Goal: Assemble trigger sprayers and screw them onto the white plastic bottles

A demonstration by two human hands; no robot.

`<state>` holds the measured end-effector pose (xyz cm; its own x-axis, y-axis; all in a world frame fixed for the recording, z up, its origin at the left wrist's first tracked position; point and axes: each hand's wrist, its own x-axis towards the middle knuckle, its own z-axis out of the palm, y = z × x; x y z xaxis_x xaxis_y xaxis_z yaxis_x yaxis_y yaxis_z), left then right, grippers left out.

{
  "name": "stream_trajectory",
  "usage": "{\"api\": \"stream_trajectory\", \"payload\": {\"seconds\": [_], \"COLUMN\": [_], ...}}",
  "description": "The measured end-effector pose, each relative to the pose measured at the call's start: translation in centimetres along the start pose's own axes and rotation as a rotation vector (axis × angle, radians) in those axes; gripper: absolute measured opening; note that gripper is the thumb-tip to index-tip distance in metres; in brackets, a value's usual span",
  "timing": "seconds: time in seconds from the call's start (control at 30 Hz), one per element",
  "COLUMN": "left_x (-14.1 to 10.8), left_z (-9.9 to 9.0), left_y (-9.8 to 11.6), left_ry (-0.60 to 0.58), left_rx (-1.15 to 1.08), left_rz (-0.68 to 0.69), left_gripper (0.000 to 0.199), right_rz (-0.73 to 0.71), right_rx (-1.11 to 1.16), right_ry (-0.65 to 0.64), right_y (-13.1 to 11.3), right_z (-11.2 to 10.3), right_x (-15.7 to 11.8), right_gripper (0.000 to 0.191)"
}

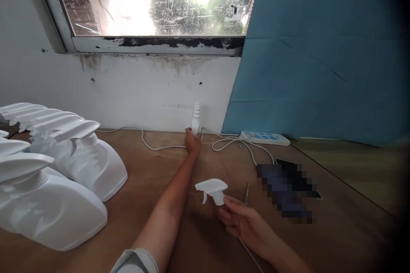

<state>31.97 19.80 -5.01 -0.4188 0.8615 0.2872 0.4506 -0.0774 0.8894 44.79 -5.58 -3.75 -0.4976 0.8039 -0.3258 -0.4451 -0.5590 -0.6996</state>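
Note:
Stretched far forward to the wall, my left hand (192, 141) is closed around the base of a slim white plastic piece with a ribbed upper end (196, 117). The piece stands upright, and its lower part is hidden by my fingers. Closer to me, my right hand (241, 219) pinches a white trigger spray head (213, 187) by its collar. The spray head is held above the table, with its nozzle and trigger facing left. Several white spray bottles (96, 170) with trigger heads fitted stand in rows at the left.
A white power strip (265, 138) lies by the wall, with a pale cable (160, 148) along the table (144, 213). A dark phone-like device (285, 165), partly pixelated, and a thin metal-tipped item (246, 194) lie at right. Blue cloth (304, 59) hangs beside the window (179, 4).

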Motion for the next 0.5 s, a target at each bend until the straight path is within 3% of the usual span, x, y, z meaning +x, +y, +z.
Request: {"api": "stream_trajectory", "payload": {"seconds": [0.27,0.37,0.5], "left_x": [0.4,0.2,-0.6], "left_z": [0.3,-0.2,-2.0], "left_y": [-0.5,-0.4,-0.4], "left_ry": [-0.024,-0.014,0.003], "left_rx": [-0.014,-0.069,-0.183], "left_rz": [0.051,0.070,0.119], "left_gripper": [0.046,0.048,0.036], "right_rz": [-0.019,-0.028,-0.162], "right_rx": [0.012,-0.020,-0.141], "right_ry": [-0.019,0.051,0.184], "right_y": [0.0,0.0,0.0], "right_z": [0.2,0.5,1.3], "right_x": [0.1,0.2,-0.2], "right_gripper": [0.025,0.027,0.031]}}
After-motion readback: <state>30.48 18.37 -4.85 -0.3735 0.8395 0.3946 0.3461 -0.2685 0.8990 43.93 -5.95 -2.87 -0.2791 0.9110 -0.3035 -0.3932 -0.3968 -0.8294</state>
